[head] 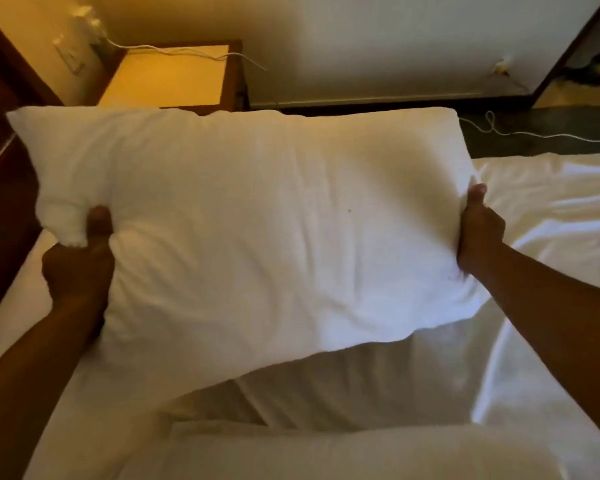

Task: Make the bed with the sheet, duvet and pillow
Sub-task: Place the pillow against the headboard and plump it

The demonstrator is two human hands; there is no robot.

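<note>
Above the sheet [551,202], both hands grip a plump, perhaps creased pillow [250,216].

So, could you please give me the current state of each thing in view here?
pillow: lifted above the bed, gripped at both short ends.
left hand: grips the pillow's left end.
right hand: grips the pillow's right end.
sheet: on the mattress, wrinkled.
bedside table: top lit, cable trailing across its far edge.

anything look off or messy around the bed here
Two things. The sheet on the right of the bed is rumpled into folds, not smoothed flat. A white cable trails loose across the dark floor beyond the bed. The pillow, held up by the left hand and right hand, looks undamaged.
</note>
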